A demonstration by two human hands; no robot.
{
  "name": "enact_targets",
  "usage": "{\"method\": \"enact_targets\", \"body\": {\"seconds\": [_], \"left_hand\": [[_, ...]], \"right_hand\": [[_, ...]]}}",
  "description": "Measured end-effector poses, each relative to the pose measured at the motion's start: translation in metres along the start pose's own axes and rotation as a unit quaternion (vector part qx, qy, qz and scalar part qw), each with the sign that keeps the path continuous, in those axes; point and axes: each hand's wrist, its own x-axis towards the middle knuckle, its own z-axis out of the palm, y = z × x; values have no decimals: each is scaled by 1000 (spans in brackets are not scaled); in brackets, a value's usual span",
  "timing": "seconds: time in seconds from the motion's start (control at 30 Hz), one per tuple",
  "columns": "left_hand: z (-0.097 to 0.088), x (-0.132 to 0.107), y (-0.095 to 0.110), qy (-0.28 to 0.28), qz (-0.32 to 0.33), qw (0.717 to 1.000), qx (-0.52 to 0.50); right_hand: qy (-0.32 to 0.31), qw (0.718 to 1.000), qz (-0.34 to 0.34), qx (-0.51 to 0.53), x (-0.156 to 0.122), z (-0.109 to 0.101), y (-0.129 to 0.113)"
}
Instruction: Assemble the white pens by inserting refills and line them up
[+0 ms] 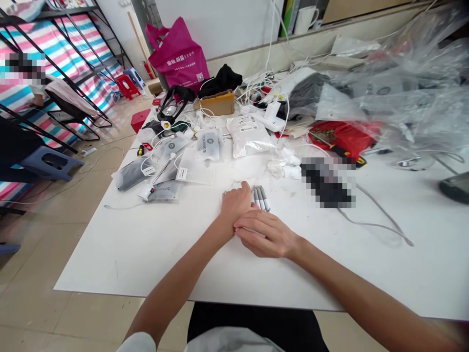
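Note:
Several grey-and-white marker pens (261,198) lie side by side on the white table (154,254). My left hand (236,200) is over the left part of this row, back of the hand up. Its fingers bend down out of sight, so whether they grip a pen cannot be seen. Small grey ends show at its left side. My right hand (269,234) lies just nearer to me, crossing in front of the left wrist. Its fingers are loosely stretched and close together, their tips at that wrist; nothing shows in them. The palm is hidden.
Plastic-wrapped packets (208,145), a white bag (251,136) and tangled white cables (256,88) cover the table's back. Crumpled white pieces (284,165) lie nearer. A grey cable (381,226) and clear plastic sheeting (395,93) are at right. A person (36,88) sits far left.

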Motion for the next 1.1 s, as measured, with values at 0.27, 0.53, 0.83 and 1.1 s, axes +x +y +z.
{"method": "enact_targets", "body": {"seconds": [0.27,0.53,0.83,1.1], "left_hand": [[-60,-26,-13,118,149,931,-312],[-56,-42,-29,68,197,826,-524],[-13,-28,-82,131,134,826,-531],[-4,-31,-98,132,158,777,-595]], "right_hand": [[71,995,66,-36,-3,-10,8],[75,952,296,-4,3,-8,9],[-40,927,372,5,-16,-8,22],[-83,936,342,-13,-14,-9,28]]}}
